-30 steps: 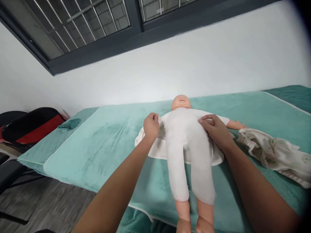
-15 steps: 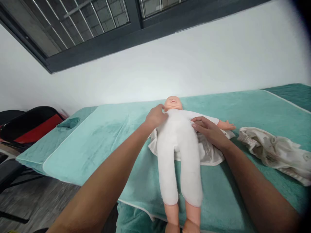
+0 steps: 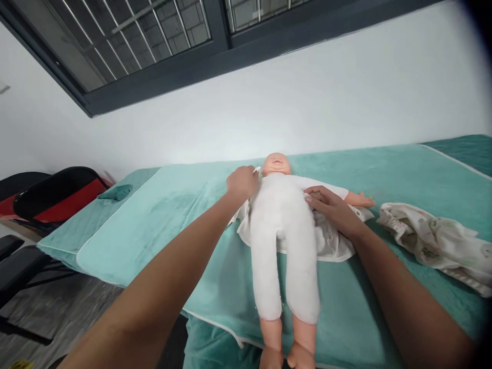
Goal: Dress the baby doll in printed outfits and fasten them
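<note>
A baby doll (image 3: 282, 215) with a white cloth body and pinkish head, hands and feet lies on its back, feet toward me. Beneath its torso is spread a pale, shiny baby garment (image 3: 334, 243). At the doll's shoulder on the left, my left hand (image 3: 243, 182) is closed round white cloth, a bit of which pokes out above the fist. That hand hides the doll's arm on this side. My right hand (image 3: 328, 205) rests against the other side of the torso, fingers loosely bent and apart. The doll's other arm stretches out to the right.
A crumpled, patterned pale garment (image 3: 434, 241) lies to the right on the green padded bed cover (image 3: 161, 220). Behind runs a white wall (image 3: 338, 97) beneath a barred window (image 3: 154, 36). Black and red chairs (image 3: 61, 197) stand at the left.
My left hand has turned and closed into a fist at the doll's shoulder, with white cloth now showing above it. My right hand stays at the doll's side.
</note>
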{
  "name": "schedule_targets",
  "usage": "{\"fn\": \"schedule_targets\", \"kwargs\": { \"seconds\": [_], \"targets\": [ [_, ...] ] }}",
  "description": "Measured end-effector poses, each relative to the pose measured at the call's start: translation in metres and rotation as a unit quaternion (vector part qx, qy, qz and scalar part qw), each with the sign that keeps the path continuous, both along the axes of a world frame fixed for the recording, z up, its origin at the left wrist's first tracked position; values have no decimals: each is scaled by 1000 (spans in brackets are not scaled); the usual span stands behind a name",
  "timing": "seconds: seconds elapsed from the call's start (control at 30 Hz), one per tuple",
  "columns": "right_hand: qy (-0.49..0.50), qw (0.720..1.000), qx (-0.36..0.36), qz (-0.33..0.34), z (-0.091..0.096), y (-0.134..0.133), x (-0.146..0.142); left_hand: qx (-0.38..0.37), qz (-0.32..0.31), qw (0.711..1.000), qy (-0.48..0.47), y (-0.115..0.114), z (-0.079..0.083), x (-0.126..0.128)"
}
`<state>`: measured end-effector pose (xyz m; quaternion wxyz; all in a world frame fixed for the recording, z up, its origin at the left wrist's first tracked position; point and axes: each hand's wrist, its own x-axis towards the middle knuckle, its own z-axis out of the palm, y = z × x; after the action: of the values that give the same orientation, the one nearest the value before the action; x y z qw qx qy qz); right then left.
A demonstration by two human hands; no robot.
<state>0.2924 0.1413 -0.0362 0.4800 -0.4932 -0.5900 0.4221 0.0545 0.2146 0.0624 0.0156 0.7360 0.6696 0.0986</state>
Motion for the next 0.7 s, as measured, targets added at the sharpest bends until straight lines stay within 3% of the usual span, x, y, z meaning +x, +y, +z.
{"fn": "schedule_targets", "kwargs": {
  "seconds": [0.1,0.2,0.33,0.47,0.57,0.63,0.7],
  "targets": [
    [2,1000,-5,4,3,-1,0,-9,12,999,-43,9,8,12],
    [-12,1000,-15,3,8,-2,0,-47,-19,996,-71,7,19,28],
    [-23,1000,-17,3,9,-3,-1,-111,-77,988,-70,-9,30,41],
    [-25,1000,-10,4,7,-2,-1,-126,-107,985,-45,-29,34,37],
    [-31,999,-12,0,9,-3,-1,-26,-116,992,47,-51,27,28],
    [-35,999,-12,-1,10,-3,-1,82,-123,982,116,-69,18,22],
    [-36,999,-11,0,8,-3,-1,127,-131,972,151,-84,6,16]
  ]
}}
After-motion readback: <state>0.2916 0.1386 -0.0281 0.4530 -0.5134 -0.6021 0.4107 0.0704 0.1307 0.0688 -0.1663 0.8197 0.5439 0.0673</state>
